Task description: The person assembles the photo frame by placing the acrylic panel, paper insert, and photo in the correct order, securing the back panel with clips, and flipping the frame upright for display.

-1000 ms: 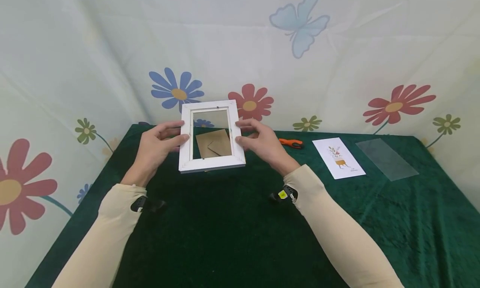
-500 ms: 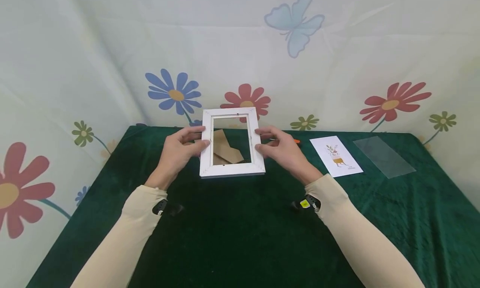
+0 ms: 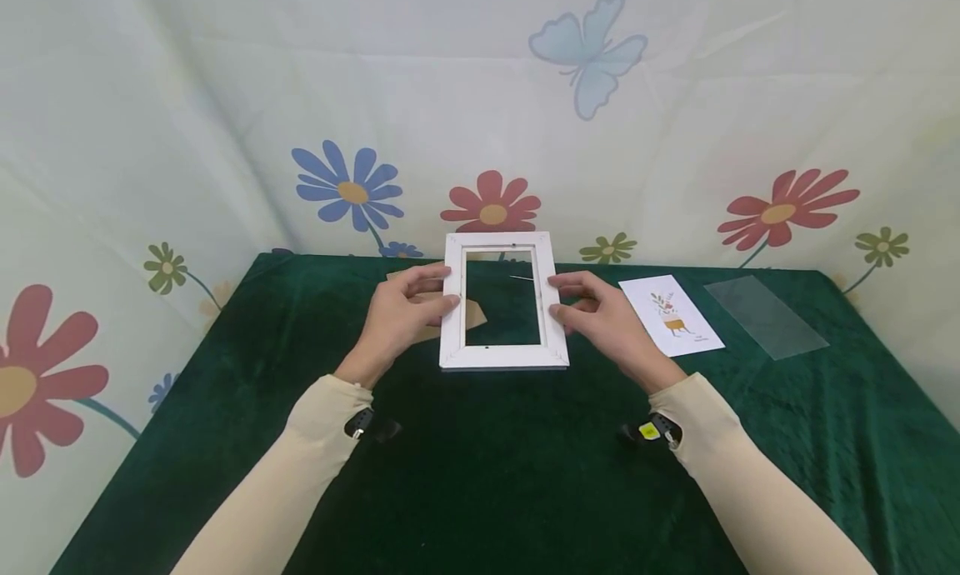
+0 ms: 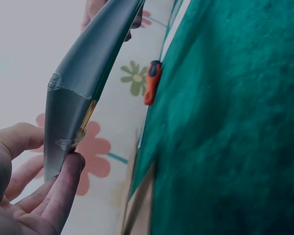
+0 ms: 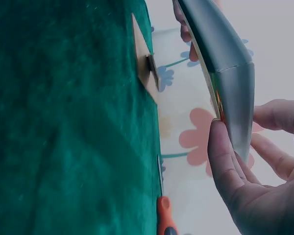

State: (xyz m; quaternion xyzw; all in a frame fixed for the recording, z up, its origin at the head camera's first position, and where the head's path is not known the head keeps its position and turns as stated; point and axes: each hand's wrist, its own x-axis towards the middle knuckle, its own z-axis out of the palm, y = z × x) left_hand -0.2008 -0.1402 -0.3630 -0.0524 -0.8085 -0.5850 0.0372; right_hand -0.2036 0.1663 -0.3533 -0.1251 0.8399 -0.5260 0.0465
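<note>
A white picture frame (image 3: 504, 357) is held up above the table between both hands, its opening see-through. My left hand (image 3: 401, 317) pinches the left side, thumb on the near face and fingers behind. On the right side, my right hand (image 3: 603, 321) grips it the same way. Both wrist views show the frame's edge (image 4: 71, 90) well clear of the green cloth. Behind the frame lies a brown backing board (image 5: 143, 68) with a stand flap, partly hidden in the head view. An orange-handled screwdriver (image 4: 153, 83) lies farther back; its shaft shows through the frame's opening.
A white card with a flower-pot drawing (image 3: 672, 317) lies on the green cloth (image 3: 495, 475) right of my right hand. Beside it is a clear rectangular sheet (image 3: 767, 317). A flower-printed curtain (image 3: 480, 100) hangs behind the table.
Both hands have carried the frame to the right and slightly lower. The frame now overlaps a different part of the board and hides the screwdriver's handle.
</note>
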